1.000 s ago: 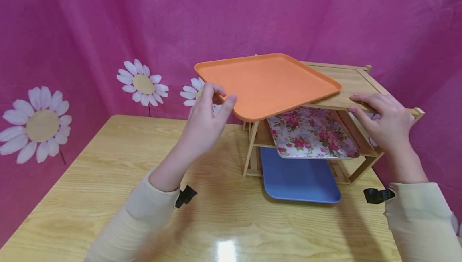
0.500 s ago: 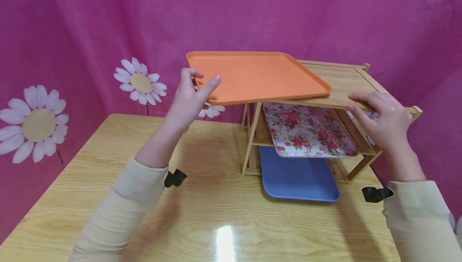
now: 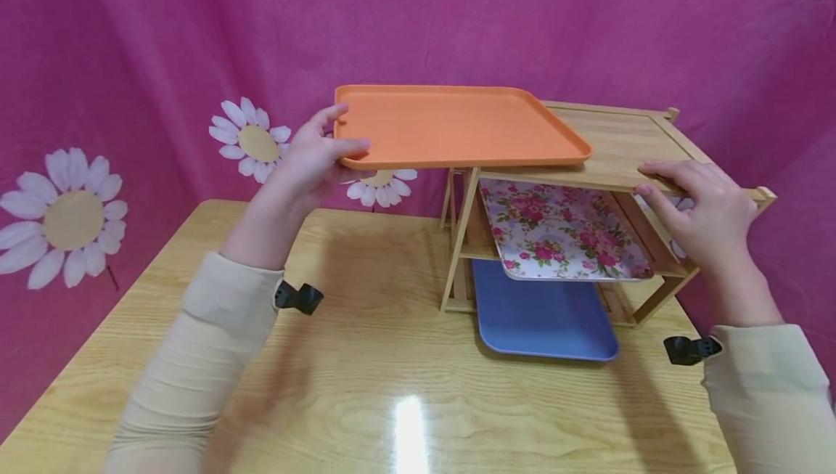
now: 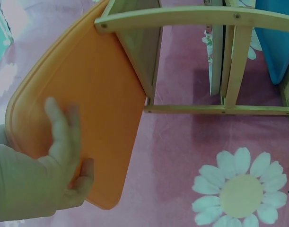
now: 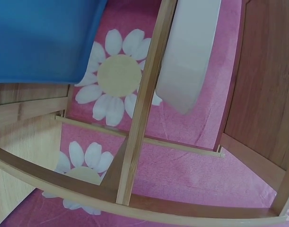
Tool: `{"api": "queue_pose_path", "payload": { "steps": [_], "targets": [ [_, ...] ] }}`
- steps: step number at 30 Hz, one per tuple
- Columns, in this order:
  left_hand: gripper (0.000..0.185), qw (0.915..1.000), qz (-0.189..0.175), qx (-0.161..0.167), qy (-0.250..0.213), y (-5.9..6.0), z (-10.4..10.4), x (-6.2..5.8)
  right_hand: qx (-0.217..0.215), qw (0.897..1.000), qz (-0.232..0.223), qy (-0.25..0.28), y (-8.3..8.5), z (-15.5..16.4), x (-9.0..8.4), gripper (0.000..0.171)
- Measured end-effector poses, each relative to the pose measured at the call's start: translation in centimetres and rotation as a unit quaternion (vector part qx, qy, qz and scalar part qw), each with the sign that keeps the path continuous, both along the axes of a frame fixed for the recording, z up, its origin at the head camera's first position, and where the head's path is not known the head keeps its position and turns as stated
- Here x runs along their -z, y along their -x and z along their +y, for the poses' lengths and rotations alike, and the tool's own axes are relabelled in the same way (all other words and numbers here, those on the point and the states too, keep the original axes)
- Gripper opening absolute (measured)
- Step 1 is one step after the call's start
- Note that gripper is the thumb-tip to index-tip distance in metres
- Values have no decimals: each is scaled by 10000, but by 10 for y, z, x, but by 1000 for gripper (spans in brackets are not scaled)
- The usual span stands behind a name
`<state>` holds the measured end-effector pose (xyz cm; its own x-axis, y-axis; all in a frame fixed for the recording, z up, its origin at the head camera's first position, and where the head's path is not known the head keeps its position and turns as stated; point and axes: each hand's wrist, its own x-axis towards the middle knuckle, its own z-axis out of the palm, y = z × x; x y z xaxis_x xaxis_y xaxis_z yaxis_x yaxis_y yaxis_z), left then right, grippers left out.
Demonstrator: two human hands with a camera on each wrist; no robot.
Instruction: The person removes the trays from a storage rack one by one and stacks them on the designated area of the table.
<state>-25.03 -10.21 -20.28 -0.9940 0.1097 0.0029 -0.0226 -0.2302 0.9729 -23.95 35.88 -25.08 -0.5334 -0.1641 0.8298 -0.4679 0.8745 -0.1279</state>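
My left hand [image 3: 303,154] holds the left end of an orange tray [image 3: 451,125], the thumb over its rim. Several fingers [image 4: 64,132] lie against the tray's underside in the left wrist view. The tray's right end overlaps the top shelf of a wooden rack [image 3: 620,136], while its left end juts out past the rack. My right hand [image 3: 705,213] grips the front edge of that shelf near the right corner; the right wrist view does not show this hand. A floral tray [image 3: 568,234] is on the middle shelf, and a blue tray [image 3: 542,314] on the bottom one.
The rack stands at the right back of a light wood table [image 3: 366,387]. Behind it hangs a magenta curtain [image 3: 405,17] with daisies. The floral and blue trays stick out from the rack's front. A black clip [image 3: 299,298] juts from the left cuff.
The orange tray has swung from a slant to nearly square with the rack and shifted left. My left hand has moved left and up with it. The right hand keeps its place.
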Motion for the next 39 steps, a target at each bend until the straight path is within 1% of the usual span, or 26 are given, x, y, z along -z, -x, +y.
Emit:
{"api": "queue_pose_path", "payload": {
  "steps": [2,6,11,15,20,23,25,29,33,34,39],
  "targets": [
    [75,9996,-114,106,-253,2,-5,0,12,10000,-15,28,-1,0,0,33],
    [78,9970,-218,242,-699,3,-15,1,-10,10000,-32,25,-2,0,1,33],
    [79,9963,-351,257,-747,1,-27,0,-32,10000,-55,3,-3,-2,1,33],
    [79,9948,-413,287,-881,-1,-36,-2,-85,9999,-66,-25,-5,-3,1,32],
    [75,9939,-380,235,-1007,-4,-51,-2,6,9999,139,-22,-4,-3,2,37],
    [74,9936,-294,231,-1069,-6,-62,2,65,9996,257,-7,-2,-4,2,38],
    [74,9920,-235,279,-1210,-7,-70,5,58,9997,255,-1,-1,-5,1,37],
    [74,9844,-137,401,-1708,-10,-84,13,-95,9999,96,15,-2,-7,-2,36],
    [67,9703,-31,431,-2382,-14,-96,23,-200,9998,-66,25,-4,-7,-3,34],
    [65,9657,2,431,-2562,-14,-99,25,-193,9998,-77,44,-4,-8,-3,33],
    [63,9448,175,358,-3252,-20,-112,37,-16,9999,-130,32,-7,-6,-4,33]
  ]
}}
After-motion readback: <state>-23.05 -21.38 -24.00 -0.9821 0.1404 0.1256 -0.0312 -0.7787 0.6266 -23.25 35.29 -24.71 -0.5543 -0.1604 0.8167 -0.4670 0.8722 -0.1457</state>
